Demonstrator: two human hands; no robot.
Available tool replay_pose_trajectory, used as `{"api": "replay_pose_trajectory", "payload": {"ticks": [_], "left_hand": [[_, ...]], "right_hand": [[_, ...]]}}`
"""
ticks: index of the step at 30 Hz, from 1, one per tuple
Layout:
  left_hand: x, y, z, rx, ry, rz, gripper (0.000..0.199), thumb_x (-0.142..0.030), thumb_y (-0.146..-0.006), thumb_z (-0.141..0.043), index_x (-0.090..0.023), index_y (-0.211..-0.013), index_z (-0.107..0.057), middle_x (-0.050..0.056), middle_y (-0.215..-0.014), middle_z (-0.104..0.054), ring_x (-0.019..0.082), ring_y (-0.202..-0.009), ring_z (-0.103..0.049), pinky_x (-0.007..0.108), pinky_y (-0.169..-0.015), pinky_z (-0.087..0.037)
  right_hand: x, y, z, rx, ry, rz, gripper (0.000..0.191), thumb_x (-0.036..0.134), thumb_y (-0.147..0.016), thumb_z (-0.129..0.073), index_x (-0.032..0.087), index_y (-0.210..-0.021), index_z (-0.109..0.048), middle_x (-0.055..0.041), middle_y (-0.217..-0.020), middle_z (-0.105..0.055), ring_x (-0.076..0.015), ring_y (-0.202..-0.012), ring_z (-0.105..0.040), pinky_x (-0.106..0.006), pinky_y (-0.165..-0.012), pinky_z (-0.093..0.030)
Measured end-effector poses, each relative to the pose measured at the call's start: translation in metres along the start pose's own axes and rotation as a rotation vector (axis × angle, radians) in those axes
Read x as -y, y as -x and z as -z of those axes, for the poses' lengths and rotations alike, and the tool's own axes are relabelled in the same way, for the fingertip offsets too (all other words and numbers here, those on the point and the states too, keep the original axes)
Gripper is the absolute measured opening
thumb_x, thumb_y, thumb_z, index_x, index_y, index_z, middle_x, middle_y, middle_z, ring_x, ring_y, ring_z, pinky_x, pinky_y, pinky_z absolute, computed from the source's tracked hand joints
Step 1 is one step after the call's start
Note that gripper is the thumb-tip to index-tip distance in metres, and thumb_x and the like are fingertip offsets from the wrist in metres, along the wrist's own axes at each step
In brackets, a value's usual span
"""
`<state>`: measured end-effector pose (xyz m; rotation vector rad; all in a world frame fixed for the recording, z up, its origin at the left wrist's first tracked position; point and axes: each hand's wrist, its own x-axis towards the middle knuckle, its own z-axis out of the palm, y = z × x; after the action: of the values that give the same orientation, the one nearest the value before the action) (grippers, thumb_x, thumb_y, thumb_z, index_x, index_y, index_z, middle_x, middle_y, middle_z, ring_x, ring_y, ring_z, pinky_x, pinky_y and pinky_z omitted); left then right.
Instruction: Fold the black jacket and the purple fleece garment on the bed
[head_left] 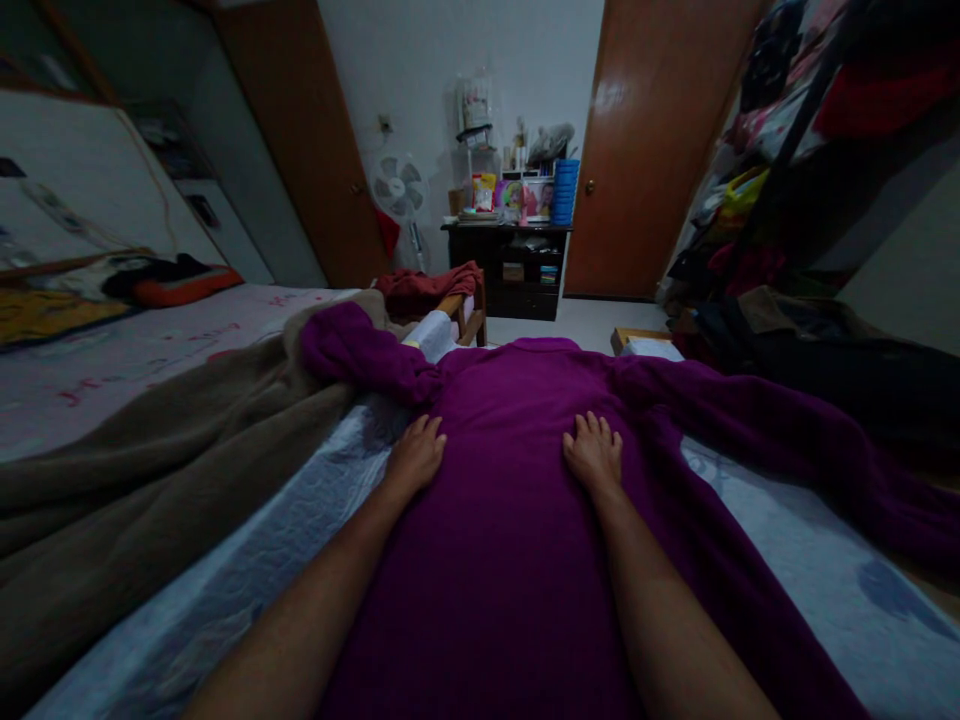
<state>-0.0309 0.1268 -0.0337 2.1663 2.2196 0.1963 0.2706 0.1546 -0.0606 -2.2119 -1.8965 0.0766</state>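
Observation:
A purple long-sleeved garment [510, 520] lies spread over a pale blue mattress [795, 530], its collar end pointing away from me. The sleeve on the left is bunched up, while the one on the right stretches out past the mattress side. My left hand [420, 450] rests on the garment's left edge, fingers extended and a little apart. On the body of the garment, right of the middle, lies my right hand [595, 450] with its fingers spread flat. Neither hand grips the cloth.
A brown blanket [180, 450] runs along the left, beside a pink-white bed [172, 350]. Reddish cloth [427, 285] hangs over a wooden frame beyond. At the back stand a fan [400, 188] and a dark cabinet [502, 265]. Dark clothes [832, 340] are piled at right.

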Motion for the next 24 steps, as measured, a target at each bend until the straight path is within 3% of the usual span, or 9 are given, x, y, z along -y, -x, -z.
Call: {"api": "replay_pose_trajectory", "payload": {"ticks": [4,11,14,17,24], "left_hand": [[0.018,-0.004,0.012,0.006,-0.001,0.105,0.045,-0.019,-0.095,-0.030,-0.014,-0.137,-0.045,0.013,-0.131,-0.059,0.021,-0.119,-0.056,0.031,-0.101,-0.040],[0.007,0.003,0.019,0.057,-0.091,0.259,0.050,-0.044,-0.090,-0.048,-0.015,-0.130,-0.046,0.018,-0.114,-0.063,0.030,-0.101,-0.064,0.038,-0.081,-0.049],[0.006,0.006,0.017,-0.007,-0.146,0.218,0.038,-0.029,-0.095,-0.036,-0.018,-0.130,-0.046,0.015,-0.111,-0.063,0.027,-0.092,-0.066,0.036,-0.074,-0.050],[0.010,0.007,0.016,-0.056,-0.247,0.168,0.038,-0.018,-0.096,-0.025,-0.020,-0.124,-0.050,0.014,-0.108,-0.062,0.024,-0.087,-0.065,0.035,-0.072,-0.049],[-0.001,0.007,0.015,-0.163,-0.364,-0.015,0.036,-0.014,-0.094,-0.028,-0.016,-0.107,-0.062,0.016,-0.111,-0.061,0.029,-0.106,-0.055,0.042,-0.086,-0.045]], "right_hand": [[0.001,0.000,0.002,0.007,-0.001,-0.007,0.056,0.040,-0.092,-0.036,0.016,-0.142,-0.043,-0.0106,-0.152,-0.036,-0.0303,-0.140,-0.025,-0.050,-0.112,-0.017],[0.001,0.000,0.002,-0.012,-0.015,-0.010,0.055,0.038,-0.091,-0.038,0.016,-0.141,-0.045,-0.0096,-0.151,-0.038,-0.0297,-0.140,-0.027,-0.049,-0.112,-0.017],[0.000,0.000,0.002,-0.004,-0.019,-0.008,0.055,0.038,-0.091,-0.038,0.016,-0.141,-0.045,-0.0099,-0.151,-0.038,-0.0295,-0.140,-0.026,-0.049,-0.112,-0.018],[0.000,0.001,0.002,-0.009,-0.017,-0.005,0.055,0.039,-0.092,-0.037,0.016,-0.141,-0.044,-0.0106,-0.151,-0.038,-0.0290,-0.139,-0.026,-0.048,-0.112,-0.017],[0.000,0.002,0.004,-0.008,-0.041,-0.007,0.055,0.039,-0.091,-0.038,0.017,-0.141,-0.044,-0.0097,-0.151,-0.038,-0.0290,-0.139,-0.027,-0.048,-0.113,-0.016]]}}
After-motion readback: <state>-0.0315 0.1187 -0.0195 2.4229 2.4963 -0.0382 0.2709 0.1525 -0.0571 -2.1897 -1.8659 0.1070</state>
